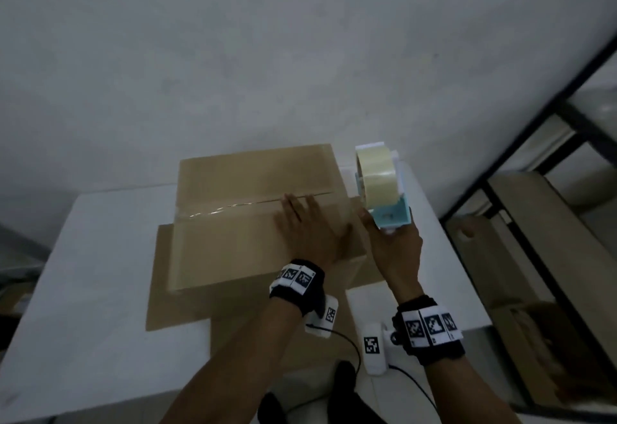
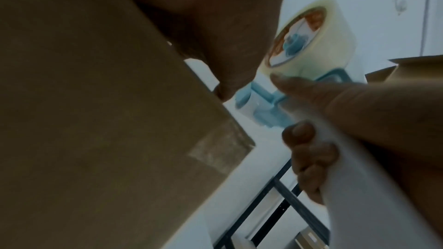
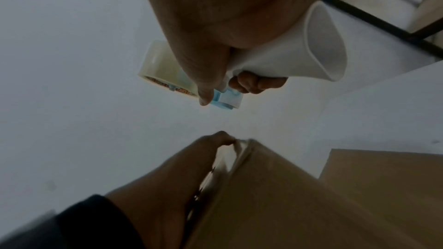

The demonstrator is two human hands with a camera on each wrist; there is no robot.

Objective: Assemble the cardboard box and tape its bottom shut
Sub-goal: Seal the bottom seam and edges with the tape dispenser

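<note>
Forearms fill the lower centre of the head view, each wrapped in a black wristband (image 1: 429, 325) carrying black-and-white square markers, with a small white camera unit hung under each wrist. Above them, in mid-frame, the box (image 1: 233, 240) is seen standing on the white bench (image 1: 83, 273), its closed flaps facing up and one loose flap spread flat on the bench at lower left. A strip of clear tape (image 1: 207, 212) is laid along the centre seam, glossy toward the left end. The left hand (image 1: 310, 230) is pressed flat on the box near the right end of the seam, its fingers straight and spread, nothing held. Just beside it, to the right, the right hand (image 1: 397, 243) is closed round the white handle of the dispenser (image 1: 390, 215), a pale blue frame loaded with a roll (image 1: 379, 179) of yellowish tape; the dispenser is held upright off the right edge of the box, above the bench. In the right wrist view the handle (image 3: 287, 59) is seen gripped by curled fingers, the thumb laid along it. In the left wrist view a patch of tape (image 2: 215, 150) is folded down over the box's end wall near the corner. A black metal rack (image 1: 534, 189) holding cardboard stands at the right edge of the frame, against a grey wall (image 1: 233, 39).
</note>
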